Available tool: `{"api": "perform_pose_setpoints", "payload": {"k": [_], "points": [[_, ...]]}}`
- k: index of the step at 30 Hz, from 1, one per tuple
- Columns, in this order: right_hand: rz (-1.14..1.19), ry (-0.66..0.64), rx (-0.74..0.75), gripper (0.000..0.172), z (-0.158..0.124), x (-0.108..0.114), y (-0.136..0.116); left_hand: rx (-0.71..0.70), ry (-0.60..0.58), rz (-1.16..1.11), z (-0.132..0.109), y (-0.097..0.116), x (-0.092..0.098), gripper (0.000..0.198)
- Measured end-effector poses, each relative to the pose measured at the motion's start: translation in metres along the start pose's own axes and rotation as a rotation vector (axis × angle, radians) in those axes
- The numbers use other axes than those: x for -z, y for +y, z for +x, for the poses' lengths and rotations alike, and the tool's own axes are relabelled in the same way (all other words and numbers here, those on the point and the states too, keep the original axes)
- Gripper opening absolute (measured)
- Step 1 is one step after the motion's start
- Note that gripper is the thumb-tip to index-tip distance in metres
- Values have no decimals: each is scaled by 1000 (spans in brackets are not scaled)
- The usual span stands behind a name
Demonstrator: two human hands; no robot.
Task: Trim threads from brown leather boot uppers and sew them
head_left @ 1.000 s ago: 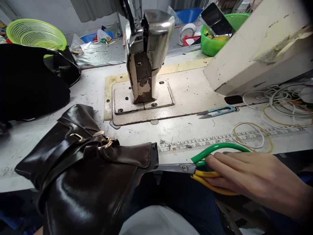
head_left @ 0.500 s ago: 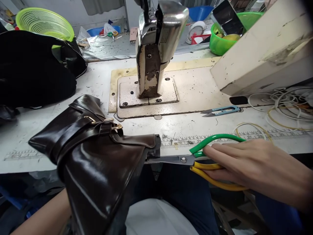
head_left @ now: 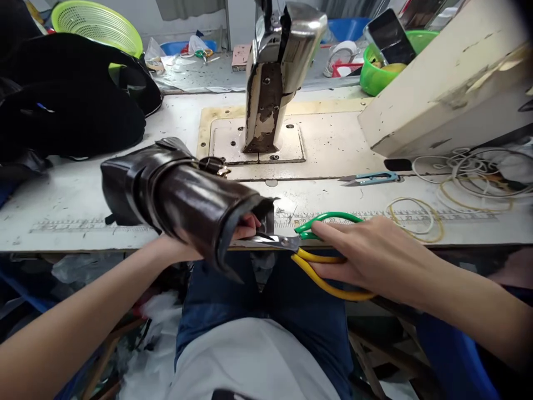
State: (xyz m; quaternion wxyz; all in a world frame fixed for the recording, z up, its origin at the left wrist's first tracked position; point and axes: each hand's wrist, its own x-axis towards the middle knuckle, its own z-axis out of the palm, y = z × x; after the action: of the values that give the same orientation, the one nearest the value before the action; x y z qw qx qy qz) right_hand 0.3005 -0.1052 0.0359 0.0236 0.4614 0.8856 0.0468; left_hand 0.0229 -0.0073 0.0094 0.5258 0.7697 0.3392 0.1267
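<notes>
A glossy dark brown leather boot upper (head_left: 195, 194), with a wrapped strap and a gold-coloured buckle, lies tilted over the table's front edge. My left hand (head_left: 248, 226) grips it from beneath; its fingertips show at the open end, the rest hidden behind the leather. Scissors (head_left: 293, 243) with one green and one yellow handle are in my right hand (head_left: 353, 250), fingers through the loops. Their blades point left into the open end of the upper, beside my left fingertips. Whether the blades touch the material, I cannot tell.
A sewing machine (head_left: 266, 111) stands behind the upper. Blue thread snips (head_left: 370, 178) and tangled cords (head_left: 466, 172) lie to the right. Black pieces (head_left: 70, 105) are heaped at left, near a yellow-green basket (head_left: 97, 25). A green bowl (head_left: 372, 75) sits at the back.
The boot upper has been raised and turned so that its open end faces right and towards me. My left fingertips have come into view there. My right hand has brought the scissors leftward.
</notes>
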Motion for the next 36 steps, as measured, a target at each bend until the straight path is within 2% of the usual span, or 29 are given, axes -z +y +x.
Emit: {"api": "perform_pose_setpoints", "payload": {"k": [3, 8, 10, 14, 16, 21, 27, 30, 36], "points": [[7, 52, 32, 28, 7, 0, -2, -16, -76, -70, 4, 3, 7, 22], [21, 174, 71, 39, 2, -4, 1, -4, -97, -62, 4, 14, 16, 24], [14, 164, 45, 36, 3, -3, 0, -2, -99, -46, 4, 22, 18, 24], [55, 38, -13, 25, 12, 5, -6, -13, -85, -58, 4, 39, 19, 27], [77, 15, -24, 23, 17, 8, -10, -15, -79, -76, 4, 46, 19, 27], [95, 67, -48, 27, 28, 10, -12, -18, -77, -96, 6, 57, 20, 25], [221, 26, -59, 29, 45, 10, -13, -91, -37, -32, 7, 64, 18, 14], [228, 53, -77, 36, 52, 8, -26, -126, 5, 22, 7, 68, 13, 12], [248, 78, -166, 27, 57, -3, -57, -118, 15, -71, 7, 90, 4, 14]]}}
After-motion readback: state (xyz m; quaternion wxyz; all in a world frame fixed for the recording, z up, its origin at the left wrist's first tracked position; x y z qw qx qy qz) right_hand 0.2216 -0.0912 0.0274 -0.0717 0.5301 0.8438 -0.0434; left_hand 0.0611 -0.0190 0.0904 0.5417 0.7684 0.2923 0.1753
